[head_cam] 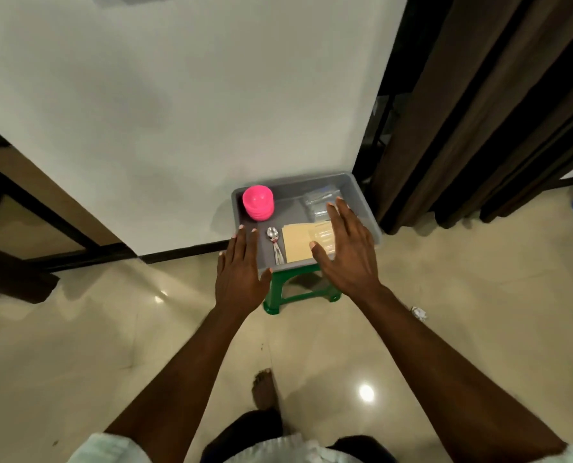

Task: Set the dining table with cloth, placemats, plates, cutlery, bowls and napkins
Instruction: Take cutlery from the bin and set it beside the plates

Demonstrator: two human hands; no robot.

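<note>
Above the grey plastic tub (361,198), which sits on a green plastic stool (298,292) against the white wall (178,111), both your hands are stretched out palm-down. Your left hand (241,272) hangs over the tub's 8 o'clock corner; its fingers (245,242) are straight and lightly spread, the tips over the left rim, and I cannot tell whether they touch it. They hold nothing. Your right hand (348,252) hangs over the tub's right half, fingers extended and close together, thumb splayed out toward 9 o'clock over the stack of beige napkins (296,242). Whether the palm rests on anything is not clear from the head view; it grips nothing.

Inside the tub, the stack of pink bowls (258,202) stands in the 10 o'clock corner. The steel spoons (275,245) lie bunched together at 7 o'clock, bowls toward the wall, just left of the napkins. The napkins lie flat at 6 o'clock, partly under your right hand. A clear plastic container (318,203) sits at 1 o'clock, just beyond your right fingertips.

Your bare foot (264,389) stands on the glossy beige floor tiles (78,345). Brown curtains (478,111) hang at 2 o'clock from the tub.
</note>
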